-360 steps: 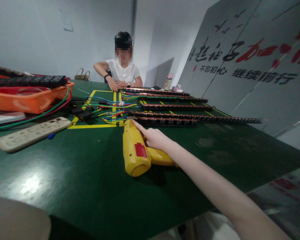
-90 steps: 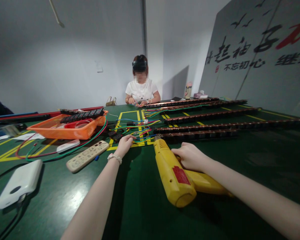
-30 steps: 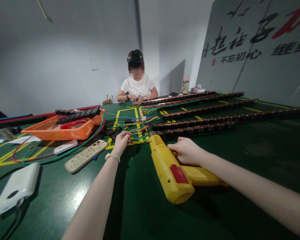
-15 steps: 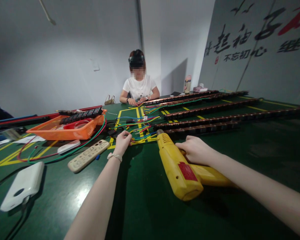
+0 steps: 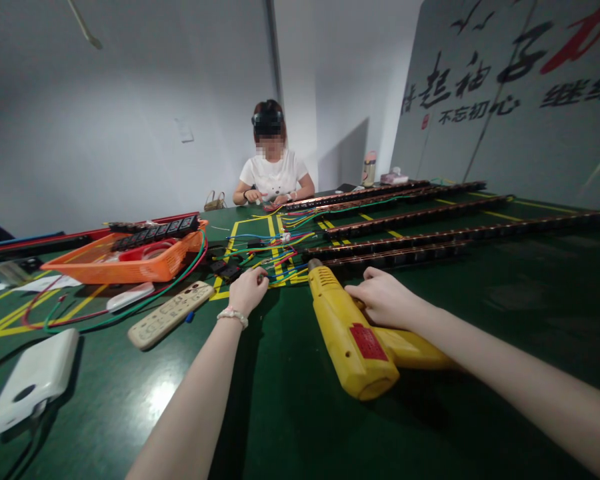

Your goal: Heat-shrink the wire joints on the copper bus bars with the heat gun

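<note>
My right hand (image 5: pixel 387 298) is wrapped round the handle of a yellow heat gun (image 5: pixel 347 333) with a red label. The gun lies on its side, low over the green table, its metal nozzle pointing away from me at the wire ends. To the left of the nozzle, my left hand (image 5: pixel 249 290) is closed, back upward, on some thin coloured wires (image 5: pixel 285 275). The fingertips are mostly hidden. Those wires run towards a long dark strip with copper-coloured edges (image 5: pixel 395 257). Black connector pieces (image 5: pixel 225 269) lie just beyond my left hand.
An orange basket (image 5: pixel 145 270) with parts stands left, near a beige power strip (image 5: pixel 170 315) and a white power bank (image 5: pixel 35 380). Several long strips (image 5: pixel 420 217) stretch to the right. Across the table (image 5: pixel 290 427) sits a co-worker (image 5: pixel 275 175), hands on other wires.
My left hand has turned over a little, its fingers curling more tightly and hiding the wire ends. The view has shifted slightly right. My right hand keeps its hold on the heat gun.
</note>
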{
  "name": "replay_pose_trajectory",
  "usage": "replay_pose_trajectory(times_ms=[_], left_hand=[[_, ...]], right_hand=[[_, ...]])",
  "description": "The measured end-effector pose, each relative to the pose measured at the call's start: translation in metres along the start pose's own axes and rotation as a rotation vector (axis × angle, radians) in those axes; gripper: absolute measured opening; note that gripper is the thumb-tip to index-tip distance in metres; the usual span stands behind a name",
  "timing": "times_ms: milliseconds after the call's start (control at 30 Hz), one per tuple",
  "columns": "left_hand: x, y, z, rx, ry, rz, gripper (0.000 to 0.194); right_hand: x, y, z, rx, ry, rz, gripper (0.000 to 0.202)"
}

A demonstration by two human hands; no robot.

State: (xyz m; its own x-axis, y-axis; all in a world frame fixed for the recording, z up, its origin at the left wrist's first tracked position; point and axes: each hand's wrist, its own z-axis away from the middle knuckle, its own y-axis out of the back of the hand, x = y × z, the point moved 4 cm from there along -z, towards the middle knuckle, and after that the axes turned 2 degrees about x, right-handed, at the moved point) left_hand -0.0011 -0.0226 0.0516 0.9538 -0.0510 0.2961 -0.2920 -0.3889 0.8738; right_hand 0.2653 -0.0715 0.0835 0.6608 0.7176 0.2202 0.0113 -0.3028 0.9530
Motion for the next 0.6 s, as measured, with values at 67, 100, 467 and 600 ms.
replay_pose_trajectory(times_ms=[67,100,467,600], left_hand=[[-0.002,-0.001,-0.001,-0.009,0.004,-0.002,0.027],[-0.004,-0.003,-0.002,-0.018,0.010,0.014,0.027],[-0.032,-0.023,-0.018,0.026,0.031,0.698,0.024],[-0.033,-0.018,-0.018,0.085,0.103,0.939,0.034]], right_hand=[[0.000,0.000,0.000,-0.001,-0.004,0.000,0.019],[0.001,-0.001,0.000,-0.001,-0.003,0.001,0.019],[0.003,-0.002,0.000,0.008,-0.003,-0.014,0.022],[0.003,-0.001,-0.001,0.012,-0.015,-0.006,0.019]])
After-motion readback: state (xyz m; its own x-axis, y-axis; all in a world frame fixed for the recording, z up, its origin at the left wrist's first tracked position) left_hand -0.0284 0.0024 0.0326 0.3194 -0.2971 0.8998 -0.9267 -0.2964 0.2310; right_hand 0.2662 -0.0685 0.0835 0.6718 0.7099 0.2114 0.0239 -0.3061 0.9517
